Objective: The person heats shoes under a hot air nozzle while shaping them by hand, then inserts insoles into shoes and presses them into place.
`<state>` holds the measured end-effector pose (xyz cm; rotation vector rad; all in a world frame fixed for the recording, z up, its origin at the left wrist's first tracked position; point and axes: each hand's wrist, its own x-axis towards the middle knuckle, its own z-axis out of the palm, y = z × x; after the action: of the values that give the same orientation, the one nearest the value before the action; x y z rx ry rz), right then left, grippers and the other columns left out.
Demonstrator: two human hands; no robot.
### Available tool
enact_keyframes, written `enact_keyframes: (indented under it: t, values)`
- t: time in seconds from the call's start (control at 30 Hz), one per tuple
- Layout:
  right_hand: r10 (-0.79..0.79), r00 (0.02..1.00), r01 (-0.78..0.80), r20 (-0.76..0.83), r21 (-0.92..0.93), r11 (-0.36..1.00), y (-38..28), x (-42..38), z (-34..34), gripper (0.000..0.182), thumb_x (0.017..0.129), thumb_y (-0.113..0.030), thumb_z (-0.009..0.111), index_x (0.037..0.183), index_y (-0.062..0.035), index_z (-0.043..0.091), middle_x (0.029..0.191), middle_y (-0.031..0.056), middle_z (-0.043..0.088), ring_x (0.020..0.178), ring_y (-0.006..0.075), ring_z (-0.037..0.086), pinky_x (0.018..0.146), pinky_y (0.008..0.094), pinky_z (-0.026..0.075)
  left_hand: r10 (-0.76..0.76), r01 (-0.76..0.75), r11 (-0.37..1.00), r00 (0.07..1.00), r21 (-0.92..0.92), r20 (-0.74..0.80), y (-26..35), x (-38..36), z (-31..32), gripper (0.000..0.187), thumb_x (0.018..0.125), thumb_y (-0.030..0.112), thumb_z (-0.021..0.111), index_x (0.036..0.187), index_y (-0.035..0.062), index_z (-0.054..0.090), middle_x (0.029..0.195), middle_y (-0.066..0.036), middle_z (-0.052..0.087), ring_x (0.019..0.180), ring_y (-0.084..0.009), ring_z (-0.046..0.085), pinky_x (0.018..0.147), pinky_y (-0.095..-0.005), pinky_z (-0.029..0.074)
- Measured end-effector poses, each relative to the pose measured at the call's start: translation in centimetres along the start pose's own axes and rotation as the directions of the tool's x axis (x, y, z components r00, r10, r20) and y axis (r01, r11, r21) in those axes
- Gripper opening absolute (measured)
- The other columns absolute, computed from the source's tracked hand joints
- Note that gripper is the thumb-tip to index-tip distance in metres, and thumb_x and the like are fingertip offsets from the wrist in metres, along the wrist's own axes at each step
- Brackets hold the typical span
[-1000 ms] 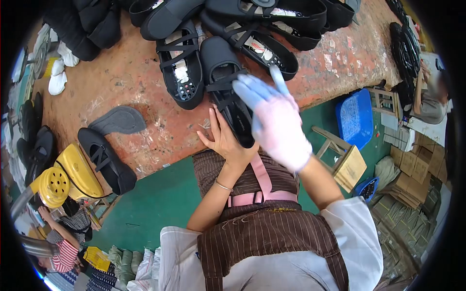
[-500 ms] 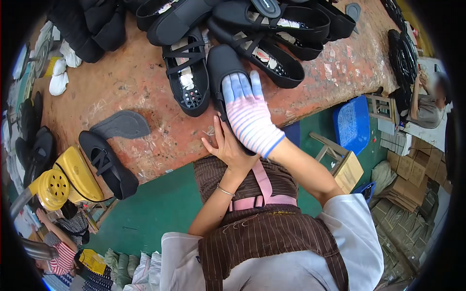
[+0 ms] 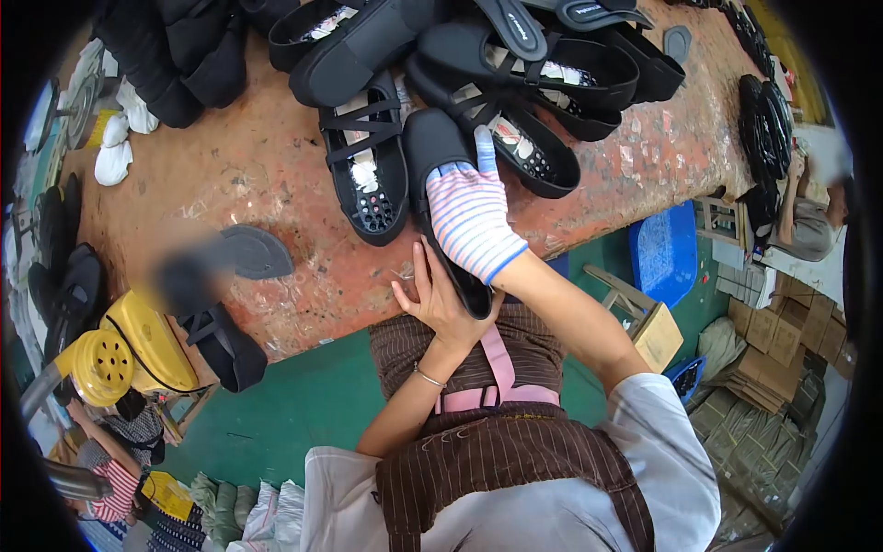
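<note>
A black slip-on shoe (image 3: 432,138) lies at the table's near edge, toe pointing away from me. My right hand (image 3: 469,216), in a striped white, pink and blue glove, is pushed into its opening. Its fingers are hidden under the toe upper, and the blue thumb lies outside along the shoe's side. Bare and wearing a bracelet, my left hand (image 3: 446,304) holds the heel end from below and the left. Just left of this shoe sits a black cross-strap shoe (image 3: 368,175); another strapped shoe (image 3: 520,147) rests to the right.
Several more black shoes (image 3: 368,46) are heaped at the back of the worn red table (image 3: 303,304). A dark insole (image 3: 258,253) and a partly blurred shoe (image 3: 230,350) lie left, beside a yellow lamp-like device (image 3: 138,340). Right are a wooden stool (image 3: 655,336) and a blue bin (image 3: 667,248).
My right fingers have slid deeper into the shoe's toe and now are out of sight. The whole scene sits slightly lower in view. My left hand keeps its hold at the heel.
</note>
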<state>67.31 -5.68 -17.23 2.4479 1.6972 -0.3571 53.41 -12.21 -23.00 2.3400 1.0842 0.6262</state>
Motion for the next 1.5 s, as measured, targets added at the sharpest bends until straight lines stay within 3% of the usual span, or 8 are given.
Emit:
enact_keyframes:
  t: [0.27, 0.33, 0.43, 0.6, 0.8, 1.0, 1.33, 1.5]
  values:
    - [-0.085, 0.983, 0.086, 0.161, -0.001, 0.996, 0.2, 0.7, -2.8, 0.025, 0.082, -0.010, 0.050, 0.097, 0.0029, 0.066, 0.094, 0.0196, 0.068, 0.099, 0.0303, 0.066, 0.114, 0.0661, 0.005, -0.086, 0.086, 0.988, 0.996, -0.125, 0.002, 0.7, 0.8, -1.5, 0.099, 0.070, 0.044, 0.077, 0.143, -0.0069, 0.035, 0.143, -0.028, 0.043, 0.137, -0.0352, 0.039, 0.112, -0.0562, 0.013]
    - [-0.315, 0.926, 0.347, -0.207, 0.144, 0.927, 2.5, -0.7, -1.3, 0.020, 0.076, -0.011, 0.059, 0.091, 0.0018, 0.060, 0.084, 0.0179, 0.065, 0.094, 0.0353, 0.065, 0.110, 0.0708, 0.011, 0.046, -0.072, 0.972, 0.992, -0.223, -0.120, -0.1, 0.8, -1.9, 0.099, 0.064, 0.036, 0.083, 0.140, -0.0049, 0.035, 0.140, -0.029, 0.041, 0.133, -0.0385, 0.039, 0.112, -0.0579, 0.016]
    - [-0.407, 0.913, 0.260, 0.009, 0.757, 0.600, 4.4, -2.3, -10.9, 0.035, 0.085, -0.022, 0.064, 0.112, 0.0004, 0.068, 0.101, 0.0179, 0.069, 0.100, 0.0276, 0.067, 0.105, 0.0437, 0.041, -0.121, 0.194, 0.809, 0.979, -0.555, 0.167, -1.6, 2.3, -9.6, 0.073, 0.062, 0.025, 0.085, 0.120, 0.0012, 0.048, 0.114, -0.016, 0.051, 0.110, -0.0302, 0.052, 0.097, -0.0437, 0.040]
    - [0.412, 0.801, 0.417, -0.435, 0.898, 0.137, 0.5, -1.5, -14.3, 0.022, 0.093, -0.001, 0.052, 0.110, 0.0037, 0.066, 0.097, 0.0071, 0.069, 0.092, 0.0120, 0.062, 0.085, 0.0255, 0.049, -0.250, 0.088, 0.509, 0.967, -0.856, -0.049, -9.3, 0.0, -23.4, 0.069, 0.051, 0.032, 0.088, 0.099, 0.0042, 0.047, 0.100, -0.010, 0.052, 0.096, -0.0225, 0.055, 0.087, -0.0346, 0.045]
    - [-0.397, 0.842, 0.535, -0.366, 0.469, 0.702, -13.3, 3.5, -6.7, 0.046, 0.084, -0.011, 0.054, 0.128, 0.0017, 0.054, 0.126, 0.0228, 0.058, 0.119, 0.0346, 0.055, 0.101, 0.0466, 0.043, -0.421, 0.314, 0.898, 0.817, -0.308, -0.394, -15.8, 2.7, -26.7, 0.030, 0.077, 0.005, 0.077, 0.078, 0.0012, 0.047, 0.075, -0.002, 0.054, 0.067, -0.0153, 0.046, 0.068, -0.0262, 0.040]
    - [-0.287, 0.949, 0.315, -0.131, 0.367, 0.875, -19.7, 7.7, -2.0, 0.051, 0.085, -0.016, 0.055, 0.134, -0.0005, 0.048, 0.130, 0.0181, 0.055, 0.122, 0.0314, 0.053, 0.096, 0.0433, 0.045, -0.211, 0.282, 0.848, 0.956, 0.450, -0.201, -16.9, -0.5, -26.4, 0.034, 0.087, 0.023, 0.070, 0.082, -0.0091, 0.061, 0.106, -0.028, 0.062, 0.109, -0.0427, 0.055, 0.093, -0.0467, 0.043]
    - [-0.228, 0.955, -0.130, 0.189, 0.959, 0.252, -9.8, -0.4, -1.2, 0.028, 0.085, -0.029, 0.071, 0.088, -0.0017, 0.068, 0.078, 0.0123, 0.067, 0.076, 0.0158, 0.064, 0.070, 0.0335, 0.050, -0.712, 0.704, 0.587, 0.684, 0.401, -0.159, -14.8, 1.5, -26.8, 0.035, 0.065, 0.010, 0.082, 0.089, 0.0000, 0.058, 0.121, -0.019, 0.061, 0.108, -0.0418, 0.056, 0.089, -0.0464, 0.044]
    - [-0.393, 0.864, -0.498, 0.316, 0.651, -0.572, -5.1, -7.8, 1.7, 0.028, 0.089, -0.022, 0.071, 0.108, -0.0024, 0.067, 0.096, 0.0012, 0.069, 0.089, 0.0091, 0.064, 0.079, 0.0261, 0.052, -0.188, 0.188, 0.651, 0.979, 0.736, -0.085, -12.4, 4.3, -24.7, 0.038, 0.058, 0.016, 0.087, 0.083, 0.0043, 0.062, 0.128, -0.015, 0.058, 0.117, -0.0359, 0.054, 0.097, -0.0428, 0.041]
